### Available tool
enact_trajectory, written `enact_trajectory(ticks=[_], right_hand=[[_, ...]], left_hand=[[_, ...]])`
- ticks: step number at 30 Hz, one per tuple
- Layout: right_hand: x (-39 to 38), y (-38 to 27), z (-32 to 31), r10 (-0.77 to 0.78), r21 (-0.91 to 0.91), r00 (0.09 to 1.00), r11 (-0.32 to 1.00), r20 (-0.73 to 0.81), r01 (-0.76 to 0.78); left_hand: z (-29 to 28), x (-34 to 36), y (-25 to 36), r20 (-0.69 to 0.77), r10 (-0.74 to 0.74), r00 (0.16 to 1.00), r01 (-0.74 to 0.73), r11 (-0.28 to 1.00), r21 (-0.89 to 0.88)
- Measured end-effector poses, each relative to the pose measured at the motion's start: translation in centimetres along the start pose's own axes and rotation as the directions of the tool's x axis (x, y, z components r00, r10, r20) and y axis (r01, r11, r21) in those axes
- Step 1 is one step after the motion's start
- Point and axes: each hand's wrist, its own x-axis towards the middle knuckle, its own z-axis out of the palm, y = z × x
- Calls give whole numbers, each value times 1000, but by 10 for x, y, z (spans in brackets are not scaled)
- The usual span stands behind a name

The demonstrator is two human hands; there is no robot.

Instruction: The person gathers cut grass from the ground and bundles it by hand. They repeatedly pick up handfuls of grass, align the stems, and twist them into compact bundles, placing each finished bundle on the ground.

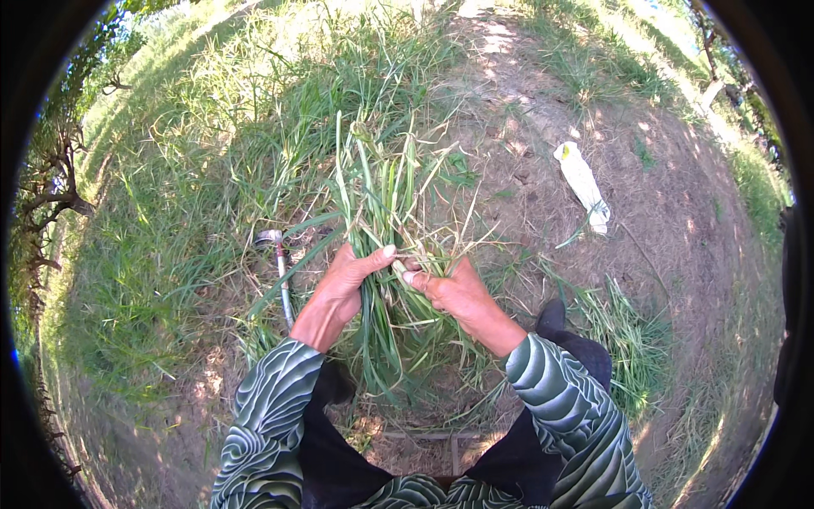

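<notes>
A bunch of long green and yellowish grass stands up between my two hands, with its lower blades hanging down between my knees. My left hand is closed around the left side of the bunch, thumb laid across the stalks. From the right, my right hand grips the same bunch, its thumb pressing on pale stalks close to the left thumb. Dry stems stick out above the right hand. Left of my left wrist lies a tool with a long pale handle and metal head, partly hidden by grass.
A crumpled white bag lies on the bare soil at the right. Beside my right boot is a heap of loose grass. Tall grass grows across the left side, with tree branches at the far left edge.
</notes>
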Motion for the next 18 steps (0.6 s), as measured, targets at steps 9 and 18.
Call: enact_trajectory(ticks=[9,18], right_hand=[[0,-12,-22,-34,121,999,992,-34,38],[5,-35,-63,-156,297,913,913,-377,278]], left_hand=[[-14,4,4,-145,-36,989,57,988,146],[-60,10,24,-507,187,842,-204,979,22]])
